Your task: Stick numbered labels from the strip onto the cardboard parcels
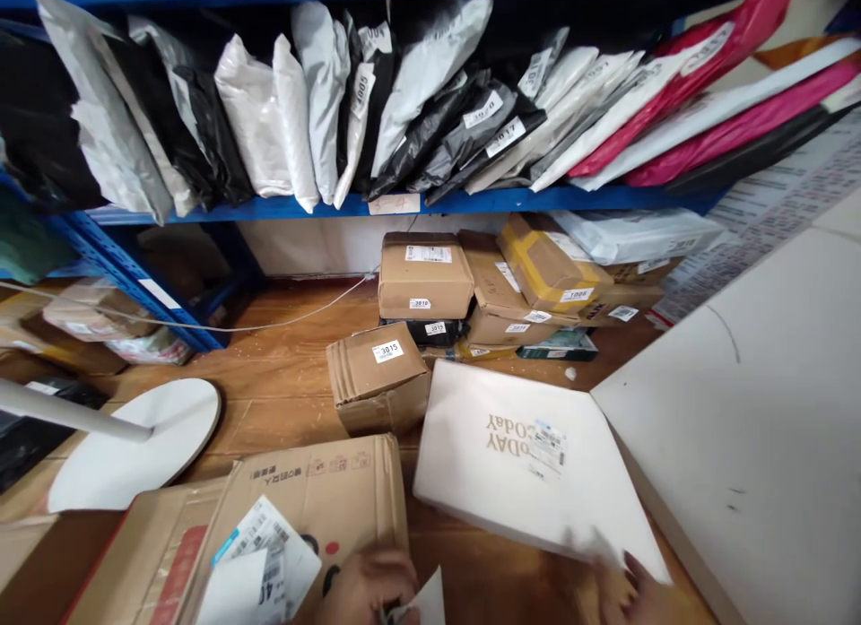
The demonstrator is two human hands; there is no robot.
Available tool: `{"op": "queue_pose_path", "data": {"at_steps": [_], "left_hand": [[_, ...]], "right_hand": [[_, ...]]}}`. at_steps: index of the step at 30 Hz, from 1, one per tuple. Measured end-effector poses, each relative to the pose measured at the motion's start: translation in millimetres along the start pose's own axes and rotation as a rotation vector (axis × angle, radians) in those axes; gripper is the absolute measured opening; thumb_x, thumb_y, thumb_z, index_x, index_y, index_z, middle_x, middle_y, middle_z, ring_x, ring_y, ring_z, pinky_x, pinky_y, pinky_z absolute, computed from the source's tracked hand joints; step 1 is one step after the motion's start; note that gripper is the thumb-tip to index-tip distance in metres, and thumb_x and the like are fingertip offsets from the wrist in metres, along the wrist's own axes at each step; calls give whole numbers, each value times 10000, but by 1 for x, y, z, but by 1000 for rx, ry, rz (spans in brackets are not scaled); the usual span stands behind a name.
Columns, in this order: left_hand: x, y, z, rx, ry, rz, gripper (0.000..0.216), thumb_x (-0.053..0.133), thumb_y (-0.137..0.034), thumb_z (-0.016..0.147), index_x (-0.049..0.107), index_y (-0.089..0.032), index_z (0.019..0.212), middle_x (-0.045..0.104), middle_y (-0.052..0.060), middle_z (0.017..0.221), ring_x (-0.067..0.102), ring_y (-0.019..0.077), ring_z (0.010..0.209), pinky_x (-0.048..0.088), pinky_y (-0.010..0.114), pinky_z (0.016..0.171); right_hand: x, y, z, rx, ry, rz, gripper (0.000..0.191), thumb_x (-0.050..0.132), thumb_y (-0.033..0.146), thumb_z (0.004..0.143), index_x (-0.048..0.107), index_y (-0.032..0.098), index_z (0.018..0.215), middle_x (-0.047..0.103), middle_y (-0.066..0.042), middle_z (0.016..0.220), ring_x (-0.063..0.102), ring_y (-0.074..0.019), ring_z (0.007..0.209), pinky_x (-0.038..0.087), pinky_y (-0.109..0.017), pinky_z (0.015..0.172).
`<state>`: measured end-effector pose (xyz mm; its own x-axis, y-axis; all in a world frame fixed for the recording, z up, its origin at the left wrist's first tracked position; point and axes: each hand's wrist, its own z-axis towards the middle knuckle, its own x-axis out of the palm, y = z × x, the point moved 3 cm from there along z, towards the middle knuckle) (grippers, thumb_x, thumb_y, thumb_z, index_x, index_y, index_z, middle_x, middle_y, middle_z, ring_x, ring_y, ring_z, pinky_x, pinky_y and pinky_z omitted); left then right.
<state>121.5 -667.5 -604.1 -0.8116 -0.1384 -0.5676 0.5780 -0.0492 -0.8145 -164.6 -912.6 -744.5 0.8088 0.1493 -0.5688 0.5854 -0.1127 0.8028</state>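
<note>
- Low in the head view, the left hand (367, 585) sat at the bottom edge, its grip closed on a small white slip of paper (423, 603), fingers pinched at the slip's near corner.
- That hand rested against the near edge of a flattened brown carton (323, 490), which carried a loose white shipping label (269, 553) on its face.
- Right hand (639, 594) was blurred at the lower right; it met the near corner of a flat white box (531, 464), but how far its grip was closed could not be told.
- White box lay tilted on the wooden floor (282, 374), printed lettering and a small label on top, just beside a large white board (753, 410) on the right.
- Small brown box marked 3015 (378, 374) stood on the floor just behind the carton and the white box.
- Farther back, a stack of brown parcels (484, 280) with numbered stickers sat under the blue shelf (404, 202).
- Shelf held a row of soft mailer bags (377, 96), leaning: grey, white and black to the left, pink and white to the right.
- Round white base with a pole (134, 441) stood on the floor at the left, well apart from both hands.
</note>
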Motion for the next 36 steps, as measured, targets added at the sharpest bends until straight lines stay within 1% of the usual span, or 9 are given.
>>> {"op": "queue_pose_path", "data": {"at_steps": [3, 8, 10, 14, 17, 20, 26, 30, 36], "left_hand": [[-3, -10, 3, -4, -16, -48, 279, 450, -344, 810, 411, -196, 577, 600, 47, 654, 531, 124, 605, 380, 235, 547], [-15, -26, 5, -180, -190, -168, 305, 428, -358, 836, 418, -186, 584, 529, 23, 619, 484, 118, 604, 366, 231, 570], [-28, -29, 11, -268, -258, -252, 335, 432, -416, 836, 446, -184, 596, 508, 16, 619, 468, 119, 597, 365, 231, 560], [-88, -12, 31, -378, -556, -259, 360, 466, -492, 793, 445, -198, 585, 548, 19, 682, 520, 146, 670, 406, 239, 629], [-144, 27, 41, -565, -757, -132, 287, 490, -458, 768, 526, -205, 638, 614, 52, 845, 567, 225, 887, 402, 309, 799], [-177, 74, 50, -704, -773, -154, 248, 584, -442, 695, 566, -195, 692, 636, 74, 744, 613, 291, 804, 422, 383, 747], [-191, 131, 78, -654, -777, -384, 642, 638, -412, 685, 387, -100, 1186, 497, 241, 1256, 589, 244, 1036, 482, 295, 757], [-190, 138, 89, -521, -711, -446, 451, 619, -414, 703, 483, -146, 1039, 634, 143, 1061, 640, 192, 883, 491, 264, 728], [-195, 130, 68, -519, -760, -262, 501, 686, -561, 556, 450, -212, 826, 616, 1, 773, 594, 167, 628, 438, 258, 576]], "right_hand": [[25, 69, -35, -102, 150, 128, 582, 565, 604, 615, 516, 219, 1049, 593, -168, 1081, 582, -364, 983, 511, -462, 783], [43, 182, -107, -324, 894, 80, 381, 538, 510, 767, 621, 285, 1063, 618, -66, 1168, 523, -280, 1119, 360, -407, 1012], [49, 221, -121, -371, 1007, 104, 386, 481, 495, 816, 604, 284, 1115, 600, -56, 1203, 499, -268, 1149, 319, -417, 1036], [89, 285, -91, -91, 693, 239, 483, 612, 563, 676, 618, 240, 1036, 569, -81, 1221, 483, -288, 1151, 325, -416, 1019], [136, 316, -55, 107, 575, 232, 824, 617, 669, 567, 428, 243, 1246, 363, -176, 1388, 404, -404, 1197, 358, -592, 905], [174, 329, -38, 221, 613, 281, 980, 672, 697, 437, 410, 226, 1255, 361, -226, 1369, 420, -474, 1153, 394, -647, 784], [203, 312, -47, 262, 637, 472, 855, 672, 682, 482, 443, 251, 1184, 477, -191, 1278, 651, -323, 831, 518, -475, 632], [203, 297, -59, 257, 660, 562, 706, 690, 605, 552, 450, 236, 1104, 604, -166, 1101, 676, -263, 666, 529, -479, 635], [207, 282, -79, 104, 677, 701, 567, 750, 435, 577, 433, 278, 1020, 607, -38, 1108, 632, -230, 954, 534, -346, 757]]}}
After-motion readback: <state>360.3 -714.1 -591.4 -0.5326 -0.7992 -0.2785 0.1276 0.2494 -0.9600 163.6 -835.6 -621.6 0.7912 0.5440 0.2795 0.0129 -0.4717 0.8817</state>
